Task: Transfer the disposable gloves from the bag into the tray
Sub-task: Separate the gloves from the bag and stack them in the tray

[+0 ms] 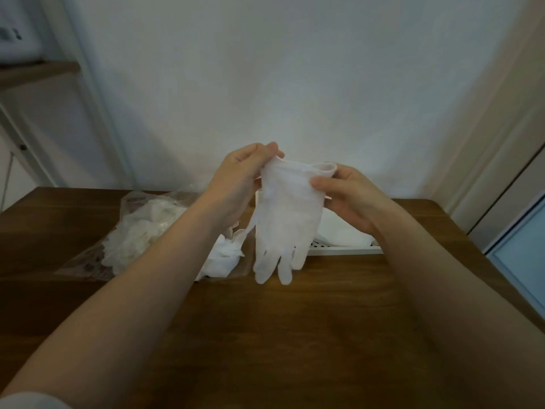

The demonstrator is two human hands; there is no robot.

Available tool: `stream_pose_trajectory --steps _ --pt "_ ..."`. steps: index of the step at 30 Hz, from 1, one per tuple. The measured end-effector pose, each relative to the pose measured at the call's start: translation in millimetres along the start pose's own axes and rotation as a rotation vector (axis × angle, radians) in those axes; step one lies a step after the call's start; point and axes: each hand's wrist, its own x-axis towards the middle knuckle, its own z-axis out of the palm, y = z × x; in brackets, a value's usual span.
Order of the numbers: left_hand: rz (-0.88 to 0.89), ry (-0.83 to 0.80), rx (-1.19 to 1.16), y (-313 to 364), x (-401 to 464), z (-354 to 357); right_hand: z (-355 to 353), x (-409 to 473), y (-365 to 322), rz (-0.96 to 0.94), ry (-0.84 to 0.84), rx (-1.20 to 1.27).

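Observation:
A white disposable glove [287, 219] hangs in the air above the table, cuff up and fingers down. My left hand [241, 178] pinches the cuff's left corner. My right hand [351, 196] pinches the cuff's right side, so the glove is stretched between both hands. Behind my left forearm lies a clear plastic bag [138, 228] stuffed with several white gloves, some spilling out at its mouth [224, 255]. A white tray [348, 248] sits behind the held glove, largely hidden by it and my right hand; something white lies in it.
The wooden table [295, 335] runs toward me with bare surface in front of the bag and tray. A white wall stands close behind the table. A wooden shelf [38, 70] is at the upper left and a door frame [501, 172] at the right.

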Motion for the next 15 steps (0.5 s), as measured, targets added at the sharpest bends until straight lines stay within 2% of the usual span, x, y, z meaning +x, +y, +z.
stream_pose_trajectory --steps 2,4,8,10,12,15 --pt "0.014 -0.038 -0.026 1 -1 -1 0 -3 -3 0.000 0.074 0.106" --pt "-0.030 -0.102 -0.027 0 -1 -2 3 -4 -6 -0.040 0.135 0.108" --pt "-0.207 -0.055 0.007 -2 2 0 7 -6 -11 -0.112 0.287 -0.162" --pt "-0.288 -0.084 0.196 -7 9 1 8 -6 -11 -0.126 0.283 -0.315" --pt "-0.343 -0.179 0.374 -8 12 11 6 -8 -11 -0.128 0.261 -0.460" --pt "-0.318 -0.214 0.446 -11 16 27 2 -11 -8 -0.132 0.194 -0.572"
